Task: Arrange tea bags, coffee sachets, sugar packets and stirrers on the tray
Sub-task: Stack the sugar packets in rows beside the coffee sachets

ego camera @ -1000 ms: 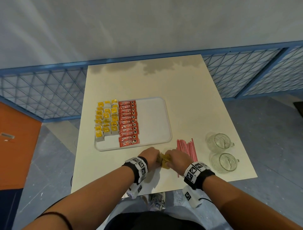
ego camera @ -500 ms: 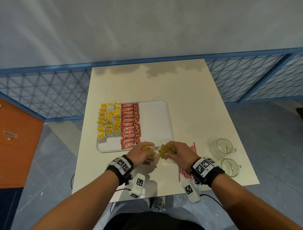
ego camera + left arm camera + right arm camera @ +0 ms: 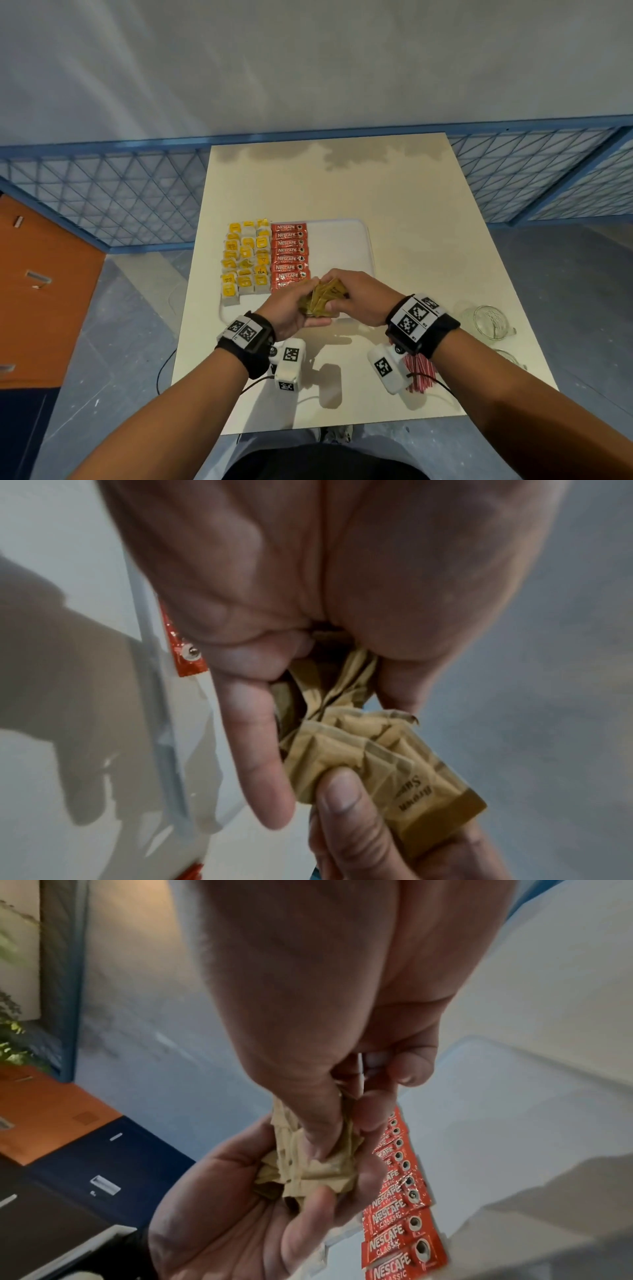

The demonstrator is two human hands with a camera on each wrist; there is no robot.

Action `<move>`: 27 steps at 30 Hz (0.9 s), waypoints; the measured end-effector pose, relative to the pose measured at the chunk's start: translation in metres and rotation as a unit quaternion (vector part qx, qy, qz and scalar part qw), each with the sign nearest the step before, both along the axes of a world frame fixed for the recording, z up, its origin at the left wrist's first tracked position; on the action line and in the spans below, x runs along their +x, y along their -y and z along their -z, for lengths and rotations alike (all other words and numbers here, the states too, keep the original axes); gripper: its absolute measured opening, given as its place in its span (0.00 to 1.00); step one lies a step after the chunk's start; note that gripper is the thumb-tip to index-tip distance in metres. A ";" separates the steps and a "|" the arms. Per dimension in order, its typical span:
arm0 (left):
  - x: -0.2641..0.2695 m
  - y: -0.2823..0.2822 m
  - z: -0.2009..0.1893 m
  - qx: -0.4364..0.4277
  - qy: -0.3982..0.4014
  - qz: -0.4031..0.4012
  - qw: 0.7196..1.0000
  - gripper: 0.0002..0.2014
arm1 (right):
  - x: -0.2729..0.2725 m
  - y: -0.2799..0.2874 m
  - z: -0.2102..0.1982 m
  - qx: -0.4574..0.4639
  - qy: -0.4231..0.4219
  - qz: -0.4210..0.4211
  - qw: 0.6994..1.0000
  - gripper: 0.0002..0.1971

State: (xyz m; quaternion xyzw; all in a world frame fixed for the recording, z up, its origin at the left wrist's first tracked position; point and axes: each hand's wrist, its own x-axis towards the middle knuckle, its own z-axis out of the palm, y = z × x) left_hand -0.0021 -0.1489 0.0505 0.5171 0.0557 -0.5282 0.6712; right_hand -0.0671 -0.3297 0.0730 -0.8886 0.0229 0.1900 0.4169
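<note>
A bunch of brown sugar packets is held between both hands above the near edge of the white tray. My left hand cups them from below with curled fingers. My right hand pinches the packets from the right. Yellow tea bags fill the tray's left part in rows. Beside them lies a column of red coffee sachets. Red stirrers lie on the table under my right wrist, partly hidden.
Two glass mugs stand near the table's right edge. The cream table meets a blue mesh railing at the back. An orange cabinet is to the left, on the floor.
Both hands lifted the brown sugar packets from the table's near part and carried them forward to the tray's near edge. The hands came closer together around the bunch.
</note>
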 end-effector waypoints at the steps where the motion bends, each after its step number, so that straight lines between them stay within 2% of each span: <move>1: 0.003 -0.002 -0.002 -0.004 0.000 0.004 1.000 0.19 | 0.005 -0.002 -0.001 -0.008 -0.007 -0.003 1.000 0.20; 4: 0.012 -0.007 -0.001 -0.010 0.010 0.017 1.000 0.24 | 0.018 -0.006 -0.001 -0.027 -0.019 -0.007 0.999 0.22; 8: 0.025 -0.013 0.002 -0.015 0.043 0.049 0.998 0.27 | 0.033 -0.012 -0.003 -0.029 -0.033 -0.018 0.999 0.20; 11: 0.036 -0.011 0.005 -0.004 0.058 0.032 0.998 0.23 | 0.044 -0.017 -0.005 -0.009 -0.026 -0.014 1.000 0.18; 14: 0.047 -0.009 0.006 -0.002 0.056 -0.007 0.998 0.12 | 0.056 -0.020 -0.004 -0.018 0.013 0.003 1.000 0.18; 16: 0.055 -0.009 0.008 -0.002 0.052 -0.030 0.998 0.09 | 0.062 -0.021 0.002 -0.003 0.033 0.036 0.999 0.24; 18: 0.064 -0.011 0.009 0.005 0.053 -0.047 0.997 0.11 | 0.066 -0.023 0.009 0.025 0.050 0.088 0.995 0.30; 20: 0.073 -0.013 0.012 0.012 0.053 -0.055 0.997 0.14 | 0.070 -0.025 0.015 0.034 0.053 0.140 0.988 0.31; 22: 0.081 -0.015 0.014 0.011 0.056 -0.062 0.996 0.15 | 0.073 -0.027 0.021 0.034 0.047 0.180 0.982 0.27; 27: 0.100 -0.015 0.020 0.037 0.093 -0.094 0.991 0.11 | 0.082 -0.036 0.039 0.039 0.035 0.221 0.974 0.12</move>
